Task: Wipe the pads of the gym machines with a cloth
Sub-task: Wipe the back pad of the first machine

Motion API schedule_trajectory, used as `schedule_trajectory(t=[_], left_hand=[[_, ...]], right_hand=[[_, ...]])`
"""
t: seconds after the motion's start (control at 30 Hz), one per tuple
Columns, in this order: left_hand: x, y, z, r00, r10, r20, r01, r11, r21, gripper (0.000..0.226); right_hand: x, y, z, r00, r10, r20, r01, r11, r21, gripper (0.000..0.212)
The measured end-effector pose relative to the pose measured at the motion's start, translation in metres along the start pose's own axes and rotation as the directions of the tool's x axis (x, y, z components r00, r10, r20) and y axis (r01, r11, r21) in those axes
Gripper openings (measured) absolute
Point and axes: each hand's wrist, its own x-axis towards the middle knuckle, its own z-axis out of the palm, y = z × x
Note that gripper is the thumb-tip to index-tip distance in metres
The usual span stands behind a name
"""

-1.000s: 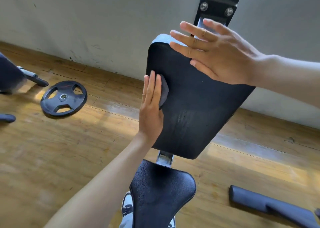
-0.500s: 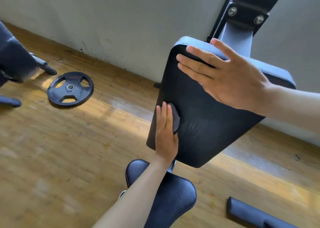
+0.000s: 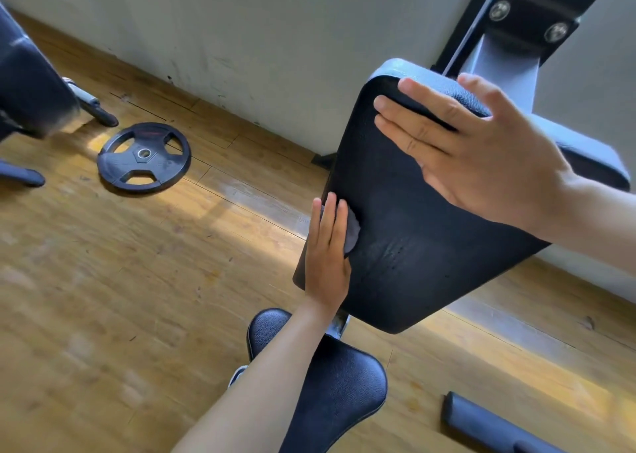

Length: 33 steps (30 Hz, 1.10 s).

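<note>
Cloth (image 3: 351,234), dark grey, lies flat against the left edge of the black back pad (image 3: 406,232), pressed there by the left hand (image 3: 327,263) with straight fingers. Right hand (image 3: 481,156) rests flat, fingers straight, on the pad's upper part. Below sits the seat pad (image 3: 340,390); a weight plate (image 3: 144,156) lies on the wooden floor (image 3: 137,297).

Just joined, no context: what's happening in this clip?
A person is wiping a gym machine's back pad. The left hand presses a dark cloth flat against the pad's left edge; the right hand rests open near its top, steadying it. The seat pad sits below, and a weight plate lies on the floor.
</note>
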Motion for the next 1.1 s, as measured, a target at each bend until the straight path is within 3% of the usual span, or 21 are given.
schedule_trajectory(t=[0.1, 0.23, 0.37, 0.43, 0.57, 0.67, 0.8, 0.9, 1.1], left_hand=[[0.007, 0.009, -0.016, 1.000, 0.018, 0.007, -0.017, 0.998, -0.062, 0.104], [0.069, 0.048, -0.035, 0.987, 0.108, -0.117, -0.129, 0.971, -0.200, 0.077], [0.091, 0.054, -0.029, 0.968, 0.182, -0.174, -0.206, 0.970, -0.132, 0.057], [0.060, 0.040, -0.023, 0.983, 0.132, -0.127, -0.144, 0.985, -0.095, 0.065], [-0.010, -0.005, -0.011, 0.999, -0.044, 0.015, 0.044, 0.998, -0.039, 0.106], [-0.016, -0.008, -0.019, 0.994, -0.106, 0.038, 0.108, 0.992, -0.060, 0.111], [0.052, 0.038, -0.034, 0.996, -0.007, -0.089, -0.012, 0.978, -0.211, 0.071], [0.078, 0.053, -0.029, 0.984, 0.068, -0.165, -0.099, 0.977, -0.187, 0.049], [-0.005, -0.014, -0.011, 1.000, -0.018, 0.021, 0.019, 0.999, -0.040, 0.095]], right_hand=[[0.001, 0.000, -0.002, 1.000, 0.008, -0.006, -0.008, 1.000, 0.001, 0.068], [0.002, -0.001, -0.002, 1.000, 0.013, -0.019, -0.013, 1.000, 0.014, 0.069], [0.002, -0.001, -0.002, 0.999, 0.016, -0.029, -0.016, 0.999, -0.028, 0.071], [0.003, -0.001, -0.001, 0.999, 0.013, -0.031, -0.014, 0.999, -0.042, 0.071], [0.004, -0.002, 0.001, 0.999, 0.017, -0.039, -0.019, 0.999, -0.042, 0.072], [0.003, -0.002, 0.002, 0.999, 0.012, -0.040, -0.014, 0.999, -0.049, 0.071], [0.002, -0.002, 0.001, 0.999, 0.012, -0.053, -0.014, 0.999, -0.042, 0.071], [0.001, -0.003, 0.002, 0.999, 0.018, -0.043, -0.017, 1.000, 0.009, 0.069], [0.002, -0.003, 0.003, 0.998, 0.020, -0.055, -0.018, 0.999, 0.027, 0.068]])
